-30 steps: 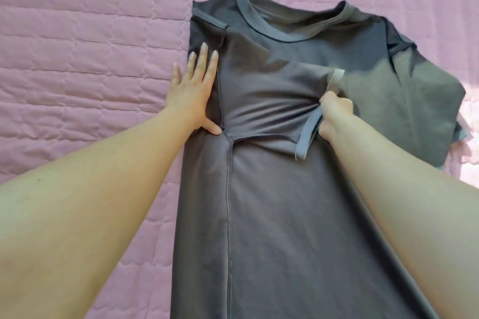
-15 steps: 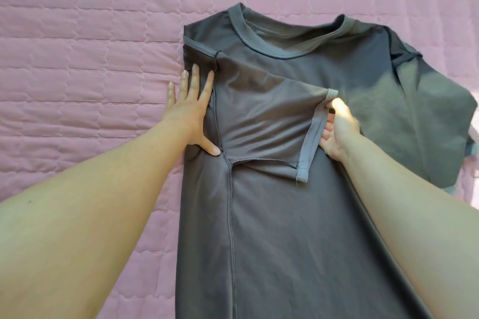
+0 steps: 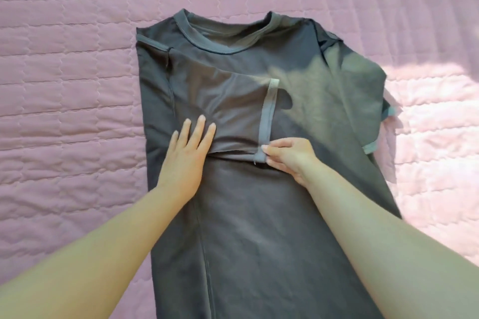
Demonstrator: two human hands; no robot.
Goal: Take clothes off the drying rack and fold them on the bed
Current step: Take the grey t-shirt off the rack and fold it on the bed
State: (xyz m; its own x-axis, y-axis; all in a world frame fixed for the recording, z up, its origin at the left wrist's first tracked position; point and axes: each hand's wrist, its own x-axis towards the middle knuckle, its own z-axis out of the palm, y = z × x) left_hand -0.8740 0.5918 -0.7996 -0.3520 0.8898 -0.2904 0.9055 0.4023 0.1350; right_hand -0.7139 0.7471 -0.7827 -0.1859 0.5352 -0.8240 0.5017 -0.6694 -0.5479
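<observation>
A dark grey T-shirt lies flat on the pink quilted bed cover, collar at the far end. Its left side is folded inward, and the left sleeve lies across the chest with its lighter hem running top to bottom. My left hand presses flat on the lower part of that folded sleeve, fingers straight. My right hand pinches the bottom corner of the sleeve hem between thumb and fingers. The right sleeve spreads out to the right.
Bright sunlight falls on the bed cover at the right. A bit of light blue fabric shows at the edge of the right sleeve. The drying rack is out of view.
My left hand slid from the shirt's left fold edge onto the folded sleeve. My right hand moved down the hem to its bottom corner and now pinches it. The sleeve lies flatter.
</observation>
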